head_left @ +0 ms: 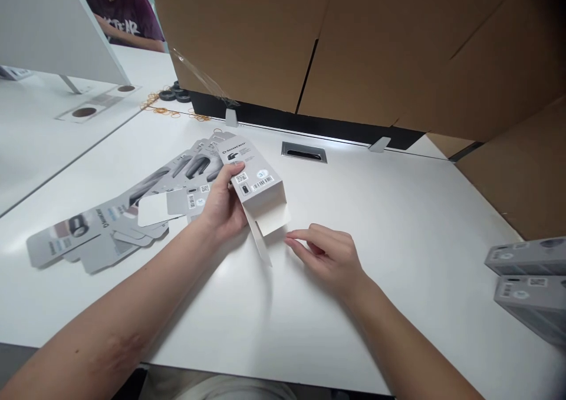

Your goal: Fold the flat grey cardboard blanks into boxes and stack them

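My left hand [227,211] is wrapped round a grey and white printed cardboard box [250,164], thumb on its front panel. The box is tilted, and its near end stands unfolded, with white inner flaps [274,218] showing and a longer flap hanging down. Just right of these flaps is my right hand [325,253], its thumb and forefinger tips brought close together. I see nothing between them, and they look apart from the box. Left of the box, several flat, unfolded cartons [124,211] lie in a fanned, overlapping pile.
Two formed boxes [530,294] are at the right edge of the white table [398,317]. Large brown cardboard [375,52] stands along the back, near a cable slot [304,152]. Rubber bands [165,112] and black rolls [181,95] lie back left. A person [128,17] sits beyond.
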`<state>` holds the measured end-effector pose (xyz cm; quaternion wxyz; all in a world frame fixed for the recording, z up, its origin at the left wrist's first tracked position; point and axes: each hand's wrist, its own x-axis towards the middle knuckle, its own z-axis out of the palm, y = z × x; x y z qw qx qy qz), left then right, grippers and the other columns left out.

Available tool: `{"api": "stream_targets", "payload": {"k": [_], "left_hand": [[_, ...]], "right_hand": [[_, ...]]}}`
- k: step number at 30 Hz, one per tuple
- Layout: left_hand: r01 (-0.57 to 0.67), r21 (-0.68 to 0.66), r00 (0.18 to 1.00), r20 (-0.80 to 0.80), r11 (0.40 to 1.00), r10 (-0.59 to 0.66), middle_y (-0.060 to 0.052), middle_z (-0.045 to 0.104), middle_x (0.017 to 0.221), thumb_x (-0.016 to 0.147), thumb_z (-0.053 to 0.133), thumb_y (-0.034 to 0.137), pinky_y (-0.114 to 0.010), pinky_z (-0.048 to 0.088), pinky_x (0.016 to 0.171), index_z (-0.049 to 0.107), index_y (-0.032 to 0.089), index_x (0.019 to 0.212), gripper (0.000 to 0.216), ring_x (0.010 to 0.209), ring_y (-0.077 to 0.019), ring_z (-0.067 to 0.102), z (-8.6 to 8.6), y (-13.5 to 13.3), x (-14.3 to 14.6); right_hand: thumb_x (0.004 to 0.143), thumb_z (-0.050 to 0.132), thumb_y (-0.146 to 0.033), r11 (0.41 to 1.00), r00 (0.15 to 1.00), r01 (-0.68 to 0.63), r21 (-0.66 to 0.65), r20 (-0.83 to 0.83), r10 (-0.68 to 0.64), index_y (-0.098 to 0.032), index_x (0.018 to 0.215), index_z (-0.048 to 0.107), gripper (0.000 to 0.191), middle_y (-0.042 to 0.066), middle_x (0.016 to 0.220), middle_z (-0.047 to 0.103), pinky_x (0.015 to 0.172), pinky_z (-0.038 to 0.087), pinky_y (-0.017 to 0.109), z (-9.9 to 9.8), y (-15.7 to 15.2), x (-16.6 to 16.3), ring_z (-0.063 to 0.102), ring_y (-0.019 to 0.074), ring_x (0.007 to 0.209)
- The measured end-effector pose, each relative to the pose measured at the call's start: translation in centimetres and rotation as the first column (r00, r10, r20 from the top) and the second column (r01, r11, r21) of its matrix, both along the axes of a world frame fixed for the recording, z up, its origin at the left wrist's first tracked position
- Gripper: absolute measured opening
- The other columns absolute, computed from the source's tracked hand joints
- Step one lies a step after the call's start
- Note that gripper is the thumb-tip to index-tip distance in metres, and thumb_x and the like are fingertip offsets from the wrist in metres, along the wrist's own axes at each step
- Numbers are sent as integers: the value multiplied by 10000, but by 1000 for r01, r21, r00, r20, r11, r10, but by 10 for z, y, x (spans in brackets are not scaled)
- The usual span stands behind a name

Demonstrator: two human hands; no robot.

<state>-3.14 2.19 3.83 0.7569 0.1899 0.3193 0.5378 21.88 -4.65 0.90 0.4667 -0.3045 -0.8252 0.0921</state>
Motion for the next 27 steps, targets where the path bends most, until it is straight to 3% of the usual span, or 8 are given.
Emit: {"api": "stream_targets", "payload": {"k": [7,11,15,27], "left_hand": [[51,-13,999,-7,999,-51,-178,925,1230,960,902,497,-523,775,985,813,195,1299,463,1191,-391,904,4,-3,4],[87,2,996,-1,996,-87,-166,923,1213,952,926,489,-498,763,974,811,205,1250,428,1176,-386,902,5,-4,4],[98,16,995,-3,995,-98,-158,919,1215,960,916,478,-485,754,975,819,193,1330,477,1167,-377,897,5,-5,4],[133,2,990,38,991,-133,-159,911,1230,928,959,452,-532,749,1019,777,211,1335,506,1156,-394,900,7,-10,10]], "right_hand": [[1310,666,-293,996,998,-27,-89,59,32,-221,1313,906,250,-44,719,668,564,407,287,-6,-1,-2,516,123,567],[1301,686,-298,996,997,-28,-83,69,34,-233,1377,898,234,-27,768,762,569,441,282,-6,-2,-2,552,119,556],[1290,703,-289,992,997,-34,-124,64,43,-234,1409,892,231,-14,829,819,588,490,278,-5,-4,-1,576,122,569],[1284,720,-394,968,997,-15,-252,73,35,-258,1586,865,361,-60,734,713,588,490,268,-11,-6,-2,494,122,549]]}}
